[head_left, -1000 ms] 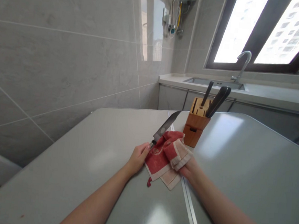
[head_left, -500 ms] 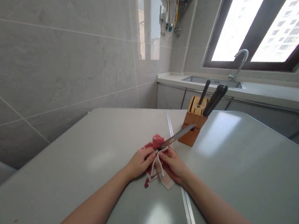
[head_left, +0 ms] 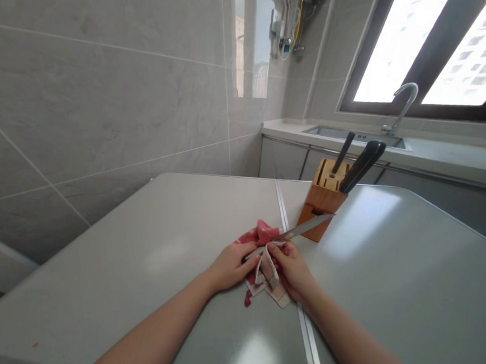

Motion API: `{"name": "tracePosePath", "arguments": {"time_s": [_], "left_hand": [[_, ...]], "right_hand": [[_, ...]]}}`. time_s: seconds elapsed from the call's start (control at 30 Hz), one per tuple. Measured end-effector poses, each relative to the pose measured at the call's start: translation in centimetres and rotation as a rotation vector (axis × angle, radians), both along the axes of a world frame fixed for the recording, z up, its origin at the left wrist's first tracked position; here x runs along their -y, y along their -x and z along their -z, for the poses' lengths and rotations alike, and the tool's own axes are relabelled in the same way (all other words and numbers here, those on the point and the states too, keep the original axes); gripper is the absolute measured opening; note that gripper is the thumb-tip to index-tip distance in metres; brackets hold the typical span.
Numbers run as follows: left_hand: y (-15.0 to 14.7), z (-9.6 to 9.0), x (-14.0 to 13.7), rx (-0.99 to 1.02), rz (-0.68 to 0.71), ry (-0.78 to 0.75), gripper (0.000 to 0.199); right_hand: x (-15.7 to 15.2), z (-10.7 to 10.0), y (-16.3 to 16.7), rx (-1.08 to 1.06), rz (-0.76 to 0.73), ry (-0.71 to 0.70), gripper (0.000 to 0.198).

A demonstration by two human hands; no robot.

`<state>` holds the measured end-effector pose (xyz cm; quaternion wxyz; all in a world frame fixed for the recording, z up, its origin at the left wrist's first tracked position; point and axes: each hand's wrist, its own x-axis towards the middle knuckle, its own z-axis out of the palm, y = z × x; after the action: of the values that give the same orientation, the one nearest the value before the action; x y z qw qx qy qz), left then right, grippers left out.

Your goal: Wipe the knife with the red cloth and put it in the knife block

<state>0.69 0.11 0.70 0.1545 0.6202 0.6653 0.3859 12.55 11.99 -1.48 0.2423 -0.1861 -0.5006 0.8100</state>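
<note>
My left hand grips the handle of a kitchen knife whose steel blade points right and away, toward the knife block. My right hand pinches a red and beige cloth folded over the base of the blade, right beside my left hand. Part of the cloth lies bunched on the grey table under both hands. The knife handle is mostly hidden inside my left fist.
A wooden knife block with several black-handled knives stands just beyond the blade tip. A metal seam runs down the tabletop. Behind are a tiled wall, a counter with sink and tap, and a window.
The knife swung from pointing up and away to lying low, pointing right. My right hand closed the cloth around the blade base, where it was draped loosely before.
</note>
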Motion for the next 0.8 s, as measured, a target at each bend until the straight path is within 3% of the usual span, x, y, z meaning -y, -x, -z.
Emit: {"name": "tracePosePath", "arguments": {"time_s": [0.4,0.8], "left_hand": [[0.05,0.10,0.18,-0.054,-0.031,-0.014,0.037],[0.23,0.56,0.21,-0.126,-0.064,-0.012,0.032]], "right_hand": [[-0.39,-0.09,0.04,-0.021,-0.011,-0.047,0.030],[-0.68,0.09,-0.19,0.076,0.044,-0.235,0.041]]}}
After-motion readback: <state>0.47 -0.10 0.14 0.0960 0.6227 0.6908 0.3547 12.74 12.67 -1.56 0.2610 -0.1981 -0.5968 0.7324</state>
